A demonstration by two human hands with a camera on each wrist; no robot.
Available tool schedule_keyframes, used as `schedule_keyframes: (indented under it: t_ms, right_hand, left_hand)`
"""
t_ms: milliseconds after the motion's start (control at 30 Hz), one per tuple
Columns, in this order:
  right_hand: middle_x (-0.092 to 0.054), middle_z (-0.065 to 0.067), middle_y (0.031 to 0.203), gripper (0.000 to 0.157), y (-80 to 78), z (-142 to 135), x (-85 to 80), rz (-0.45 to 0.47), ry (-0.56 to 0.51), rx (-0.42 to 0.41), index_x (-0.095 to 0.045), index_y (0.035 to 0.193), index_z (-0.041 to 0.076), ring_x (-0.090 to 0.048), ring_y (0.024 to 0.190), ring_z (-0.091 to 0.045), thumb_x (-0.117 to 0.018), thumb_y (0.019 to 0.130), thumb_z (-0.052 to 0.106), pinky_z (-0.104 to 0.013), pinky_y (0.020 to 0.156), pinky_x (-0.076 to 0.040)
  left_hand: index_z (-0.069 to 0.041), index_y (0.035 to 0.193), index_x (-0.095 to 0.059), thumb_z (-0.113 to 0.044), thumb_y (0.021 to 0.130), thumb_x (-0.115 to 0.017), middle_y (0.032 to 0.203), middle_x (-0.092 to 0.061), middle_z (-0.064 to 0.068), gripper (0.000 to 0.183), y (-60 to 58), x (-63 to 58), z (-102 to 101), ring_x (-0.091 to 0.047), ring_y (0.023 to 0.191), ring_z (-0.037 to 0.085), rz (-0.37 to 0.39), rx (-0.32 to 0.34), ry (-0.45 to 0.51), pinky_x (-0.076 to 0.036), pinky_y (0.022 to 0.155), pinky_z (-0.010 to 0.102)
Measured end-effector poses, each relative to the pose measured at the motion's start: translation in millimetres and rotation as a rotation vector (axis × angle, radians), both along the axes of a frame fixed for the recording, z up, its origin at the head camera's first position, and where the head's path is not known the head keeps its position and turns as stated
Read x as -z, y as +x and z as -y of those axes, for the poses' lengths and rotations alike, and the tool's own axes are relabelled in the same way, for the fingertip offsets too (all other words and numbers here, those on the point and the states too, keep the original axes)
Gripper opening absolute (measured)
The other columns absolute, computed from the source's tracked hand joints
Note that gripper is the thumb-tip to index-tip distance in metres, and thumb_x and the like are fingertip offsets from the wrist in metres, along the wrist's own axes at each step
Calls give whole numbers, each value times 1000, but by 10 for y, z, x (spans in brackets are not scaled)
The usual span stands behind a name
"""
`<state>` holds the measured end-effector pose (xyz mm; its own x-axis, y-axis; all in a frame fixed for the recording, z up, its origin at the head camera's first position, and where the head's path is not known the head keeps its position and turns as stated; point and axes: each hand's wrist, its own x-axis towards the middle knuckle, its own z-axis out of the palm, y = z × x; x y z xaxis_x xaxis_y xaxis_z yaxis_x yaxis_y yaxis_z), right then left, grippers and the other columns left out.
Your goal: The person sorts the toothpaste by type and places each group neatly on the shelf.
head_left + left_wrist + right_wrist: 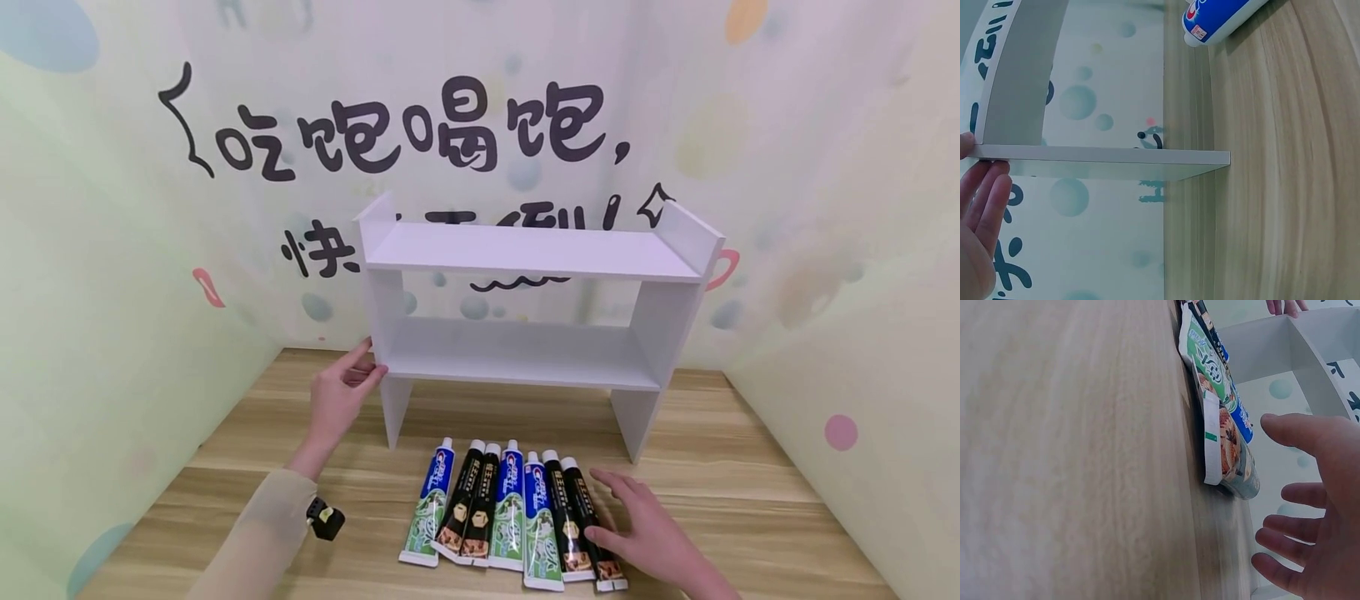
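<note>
Head view: seven toothpaste tubes (pixel 508 508) lie side by side on the wooden table (pixel 765 492), in front of the white shelf (pixel 525 248), caps (pixel 551 456) toward the shelf and crimped ends (pixel 611 586) toward you.
Your left hand (pixel 339 398): thumb on the front edge of the shelf's left side panel (pixel 386 308), fingers against its outer face, holding it between them.
Your right hand (pixel 648 529): fingers spread apart, nothing held; the thumb is at the rightmost black tube (pixel 583 502), though you cannot tell whether it touches.
Tube feel: probably light and soft-walled with a slick skin; a hard squeeze would likely dent the body.
Tube hold: pinch across the rounder body near the cap; the flat crimped end looks stiffer but thin.
Finger room: neighbours lie close, so the far right side offers you the easiest way in.
Shelf feel: looks stiff but thin-boarded; a side panel makes the steadier hold.
</note>
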<state>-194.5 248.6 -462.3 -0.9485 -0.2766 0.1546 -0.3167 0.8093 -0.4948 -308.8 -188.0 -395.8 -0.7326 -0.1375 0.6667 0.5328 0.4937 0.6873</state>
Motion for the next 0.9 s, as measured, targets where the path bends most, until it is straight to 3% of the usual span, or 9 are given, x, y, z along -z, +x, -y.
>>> schedule_keyframes:
  t_ms: [100, 233, 333, 400, 567, 767, 900]
  right_hand:
    - [-55, -19, 142, 82, 4, -20, 16, 14, -5, -23, -46, 146, 11, -52, 125, -44, -75, 82, 52, -64, 94, -49]
    - [-63, -13, 126, 77, 8, -59, 48, 12, -11, -72, -47, 145, 7, -61, 110, -31, -75, 84, 45, -47, 85, -56]
    - [-63, -6, 113, 76, 10, -81, 69, 0, -5, -101, -49, 143, 3, -58, 96, -17, -75, 84, 44, -30, 74, -53]
    - [-60, -4, 110, 76, 10, -93, 83, -6, 2, -108, -51, 141, 0, -54, 92, -13, -75, 83, 44, -25, 71, -49]
    - [-58, -6, 109, 72, 5, -106, 123, 18, -7, -104, -57, 134, -2, -51, 90, -8, -78, 80, 42, -21, 70, -46]
    - [-54, -3, 95, 68, -14, -73, 136, 149, -142, -147, -56, 132, -8, -44, 77, 0, -78, 82, 32, -19, 63, -40]
    - [-61, -1, 87, 67, -22, -34, 119, 195, -193, -160, -53, 130, -13, -51, 73, 3, -78, 82, 27, -20, 63, -46]
  left_hand:
    - [-1, 128, -64, -7, 83, -78, 86, -75, 23, 48, 10, -3, -2, -61, 66, -9, -3, -5, -7, -52, 63, 6]
    - [0, 128, -64, -6, 83, -78, 86, -74, 23, 47, 16, -2, -5, -63, 65, -7, -7, -7, -6, -52, 63, 6]
    - [-1, 127, -64, -5, 82, -79, 85, -74, 24, 47, 10, 5, -10, -68, 65, 3, -9, -13, -1, -51, 63, 5]
    - [-1, 128, -64, -6, 83, -78, 85, -74, 24, 47, 5, 12, -16, -71, 66, 14, -7, -17, 5, -51, 63, 5]
    - [-1, 129, -64, -7, 84, -77, 87, -74, 25, 47, 9, 26, -34, -73, 70, 33, 3, -25, 4, -50, 63, 3]
    - [-1, 127, -65, -7, 83, -79, 87, -75, 23, 47, 12, 27, -30, -72, 67, 20, 3, -47, -6, -50, 62, 4]
    - [-1, 127, -64, -8, 83, -79, 86, -75, 23, 47, 8, 27, -24, -73, 67, 25, -21, -46, -19, -49, 62, 3]
